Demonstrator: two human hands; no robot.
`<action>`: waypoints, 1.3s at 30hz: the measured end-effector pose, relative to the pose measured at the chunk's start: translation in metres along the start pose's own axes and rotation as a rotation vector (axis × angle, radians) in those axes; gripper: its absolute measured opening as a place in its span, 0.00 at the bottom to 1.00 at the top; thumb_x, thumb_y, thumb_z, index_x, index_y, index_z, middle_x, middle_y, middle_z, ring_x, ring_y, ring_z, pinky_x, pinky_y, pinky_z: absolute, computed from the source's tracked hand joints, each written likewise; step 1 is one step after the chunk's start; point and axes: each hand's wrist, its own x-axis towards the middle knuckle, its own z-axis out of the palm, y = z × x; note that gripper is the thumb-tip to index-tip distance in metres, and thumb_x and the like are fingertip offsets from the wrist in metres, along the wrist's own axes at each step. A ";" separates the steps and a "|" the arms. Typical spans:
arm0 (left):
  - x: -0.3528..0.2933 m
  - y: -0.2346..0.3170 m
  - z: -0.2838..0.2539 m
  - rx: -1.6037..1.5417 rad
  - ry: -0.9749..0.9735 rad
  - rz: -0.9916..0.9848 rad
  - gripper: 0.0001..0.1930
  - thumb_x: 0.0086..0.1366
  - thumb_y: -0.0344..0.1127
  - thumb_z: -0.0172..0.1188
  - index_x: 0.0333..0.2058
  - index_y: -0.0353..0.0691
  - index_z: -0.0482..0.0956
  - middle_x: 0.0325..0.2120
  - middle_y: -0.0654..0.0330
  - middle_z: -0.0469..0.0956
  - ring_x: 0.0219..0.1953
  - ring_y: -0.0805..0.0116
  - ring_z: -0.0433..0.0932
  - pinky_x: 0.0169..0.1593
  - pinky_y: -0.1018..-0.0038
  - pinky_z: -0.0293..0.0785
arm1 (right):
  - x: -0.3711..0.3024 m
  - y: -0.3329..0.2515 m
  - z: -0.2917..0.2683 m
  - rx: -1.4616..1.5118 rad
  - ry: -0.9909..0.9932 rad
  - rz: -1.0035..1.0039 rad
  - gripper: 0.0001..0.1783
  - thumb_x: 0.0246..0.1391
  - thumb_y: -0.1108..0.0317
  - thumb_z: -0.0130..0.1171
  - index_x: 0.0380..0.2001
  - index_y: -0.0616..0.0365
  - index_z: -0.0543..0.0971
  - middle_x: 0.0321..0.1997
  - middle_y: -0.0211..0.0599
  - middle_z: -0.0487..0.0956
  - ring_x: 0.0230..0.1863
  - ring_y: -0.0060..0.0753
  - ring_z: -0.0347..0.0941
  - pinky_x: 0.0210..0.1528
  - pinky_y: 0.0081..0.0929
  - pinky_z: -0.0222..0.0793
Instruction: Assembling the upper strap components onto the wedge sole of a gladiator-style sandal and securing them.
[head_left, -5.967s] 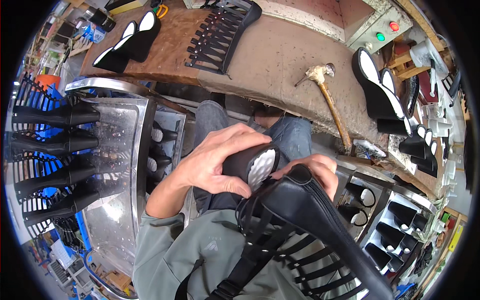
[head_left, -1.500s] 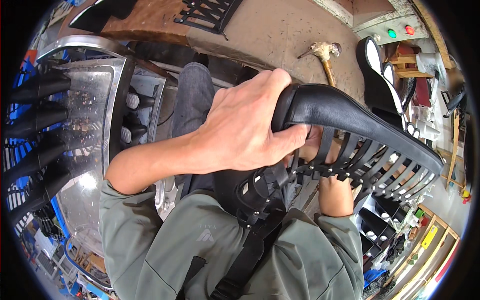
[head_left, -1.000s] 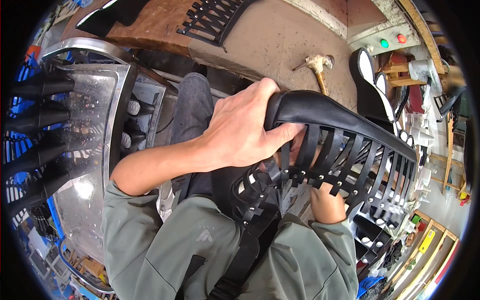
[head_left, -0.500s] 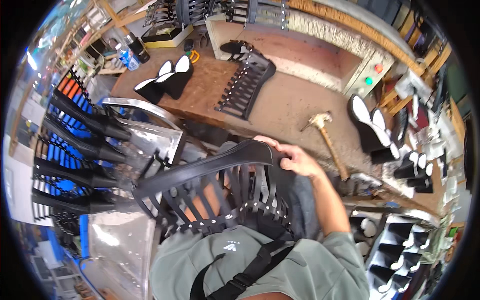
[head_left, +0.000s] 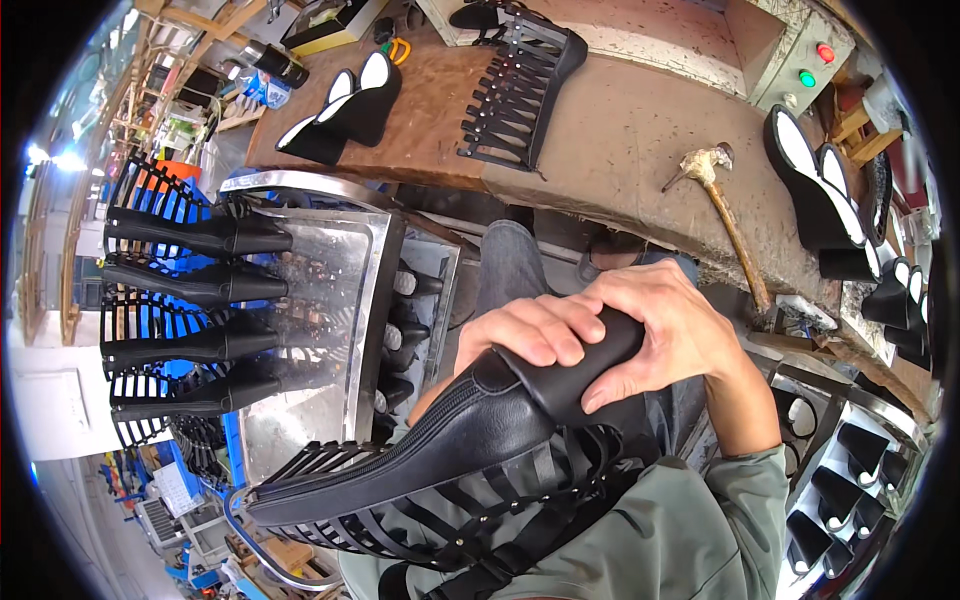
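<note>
The black strapped boot (head_left: 510,430) lies slantwise in both grips, its smooth end, probably the heel, caught between them and its zipped shaft running leftward and back past the green shirt (head_left: 690,520). The right grip (head_left: 675,322) is wrapped round that end, thumb on the near side and fingers over the top, spread about as wide as the part itself; the left grip (head_left: 530,330) lays its fingers across it from the other side, its thumb hidden, so I cannot tell how firmly it pinches. Holding from two sides probably steadies the end, since the long shaft reaches well outside both grips and could tip it. Ahead of the grips runs the near edge of the bench (head_left: 620,150), with a dark gap below it, and the boot sits short of that edge. Ahead and right of the right grip, the hammer (head_left: 733,235) lies with its handle toward the edge, seemingly for an easy reach; farther right stand black wedge soles (head_left: 808,205). Left of the left grip, a metal tray (head_left: 372,320) has a row of black boots (head_left: 190,338) at its far side, feet inward; its raised rim probably leaves the shaft less room to swing that way than to lift.
</note>
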 end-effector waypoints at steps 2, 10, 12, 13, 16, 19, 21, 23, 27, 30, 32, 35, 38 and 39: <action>-0.004 -0.004 -0.005 -0.074 -0.002 0.040 0.19 0.64 0.48 0.57 0.39 0.35 0.72 0.38 0.50 0.75 0.48 0.49 0.74 0.60 0.53 0.60 | -0.002 0.000 0.001 -0.041 -0.030 0.025 0.35 0.26 0.39 0.75 0.28 0.59 0.77 0.22 0.36 0.74 0.24 0.41 0.73 0.24 0.33 0.65; -0.004 0.006 0.000 0.053 0.103 -0.110 0.13 0.62 0.37 0.61 0.39 0.37 0.70 0.39 0.52 0.74 0.50 0.52 0.73 0.62 0.50 0.59 | -0.007 -0.001 0.003 -0.112 0.107 0.061 0.36 0.25 0.40 0.75 0.28 0.60 0.77 0.22 0.35 0.75 0.24 0.40 0.74 0.24 0.32 0.67; -0.003 0.004 -0.001 0.056 0.157 -0.117 0.11 0.63 0.36 0.59 0.39 0.37 0.70 0.39 0.53 0.74 0.51 0.50 0.72 0.64 0.48 0.57 | -0.007 0.002 0.000 -0.106 0.132 0.015 0.36 0.24 0.40 0.76 0.28 0.60 0.77 0.22 0.35 0.75 0.23 0.39 0.74 0.24 0.32 0.68; -0.004 0.004 -0.006 -0.016 0.119 -0.112 0.12 0.63 0.35 0.59 0.39 0.36 0.70 0.39 0.52 0.74 0.51 0.49 0.72 0.64 0.47 0.57 | -0.008 0.002 -0.002 -0.101 0.113 0.010 0.36 0.24 0.41 0.76 0.28 0.60 0.77 0.21 0.35 0.75 0.23 0.38 0.74 0.24 0.31 0.68; 0.003 0.003 -0.011 -0.075 0.059 -0.097 0.13 0.62 0.34 0.61 0.40 0.34 0.70 0.39 0.49 0.73 0.51 0.48 0.72 0.64 0.47 0.57 | -0.012 0.008 0.001 -0.112 0.149 -0.021 0.36 0.23 0.42 0.77 0.28 0.60 0.77 0.21 0.35 0.75 0.22 0.38 0.74 0.24 0.29 0.68; 0.011 -0.001 -0.018 0.049 -0.017 -0.145 0.16 0.62 0.35 0.61 0.45 0.31 0.71 0.46 0.45 0.73 0.52 0.50 0.73 0.60 0.53 0.64 | -0.017 0.001 -0.005 -0.211 0.263 -0.030 0.36 0.21 0.42 0.77 0.28 0.60 0.77 0.21 0.36 0.75 0.21 0.38 0.74 0.24 0.29 0.69; 0.018 0.018 -0.024 0.205 -0.008 -0.400 0.22 0.63 0.41 0.59 0.49 0.32 0.69 0.52 0.42 0.68 0.56 0.51 0.68 0.60 0.59 0.64 | -0.014 -0.016 -0.016 -0.388 0.367 -0.085 0.38 0.20 0.40 0.77 0.28 0.61 0.77 0.21 0.36 0.75 0.20 0.37 0.74 0.25 0.28 0.70; 0.013 0.011 -0.051 0.239 0.170 -0.642 0.26 0.64 0.40 0.59 0.56 0.33 0.65 0.55 0.46 0.67 0.57 0.58 0.68 0.59 0.63 0.66 | -0.018 -0.035 -0.019 -0.568 0.558 -0.217 0.43 0.14 0.40 0.78 0.32 0.61 0.77 0.27 0.40 0.78 0.26 0.39 0.76 0.30 0.31 0.71; 0.016 -0.050 -0.109 -0.155 0.274 -0.732 0.28 0.59 0.35 0.61 0.58 0.35 0.63 0.52 0.59 0.69 0.48 0.68 0.73 0.46 0.71 0.71 | -0.044 -0.019 0.007 -0.730 0.527 -0.398 0.43 0.21 0.32 0.71 0.35 0.59 0.76 0.33 0.38 0.77 0.34 0.39 0.75 0.37 0.34 0.70; 0.049 -0.032 -0.110 0.058 0.158 -0.747 0.31 0.53 0.21 0.64 0.56 0.36 0.65 0.48 0.61 0.72 0.47 0.76 0.73 0.48 0.78 0.71 | -0.068 -0.012 0.005 -0.203 0.221 -0.130 0.42 0.28 0.38 0.72 0.41 0.60 0.75 0.41 0.38 0.75 0.44 0.43 0.71 0.48 0.37 0.68; 0.058 -0.031 -0.107 0.344 -0.207 -0.611 0.33 0.50 0.21 0.67 0.56 0.37 0.66 0.49 0.61 0.71 0.50 0.73 0.71 0.53 0.75 0.69 | -0.073 -0.005 0.018 -0.371 0.463 0.183 0.41 0.32 0.49 0.76 0.46 0.62 0.71 0.47 0.43 0.72 0.45 0.46 0.71 0.50 0.39 0.67; 0.066 0.005 -0.075 0.394 -0.135 -0.738 0.35 0.45 0.17 0.69 0.54 0.38 0.67 0.51 0.60 0.69 0.53 0.70 0.70 0.55 0.72 0.70 | -0.055 -0.011 0.025 0.459 0.472 0.532 0.57 0.39 0.56 0.75 0.64 0.58 0.48 0.58 0.53 0.65 0.50 0.41 0.70 0.52 0.37 0.67; 0.073 0.007 -0.064 0.500 -0.326 -0.555 0.45 0.33 0.21 0.78 0.54 0.38 0.67 0.51 0.59 0.66 0.53 0.68 0.70 0.55 0.72 0.70 | -0.061 -0.001 0.026 0.885 0.424 0.532 0.62 0.39 0.54 0.75 0.67 0.59 0.43 0.62 0.50 0.62 0.59 0.40 0.64 0.59 0.37 0.62; 0.077 0.008 -0.058 0.526 -0.337 -0.549 0.47 0.30 0.24 0.80 0.54 0.39 0.67 0.51 0.59 0.66 0.53 0.68 0.70 0.56 0.71 0.70 | -0.065 0.004 0.030 0.869 0.325 0.515 0.61 0.39 0.54 0.75 0.67 0.61 0.46 0.63 0.48 0.61 0.60 0.38 0.63 0.61 0.35 0.60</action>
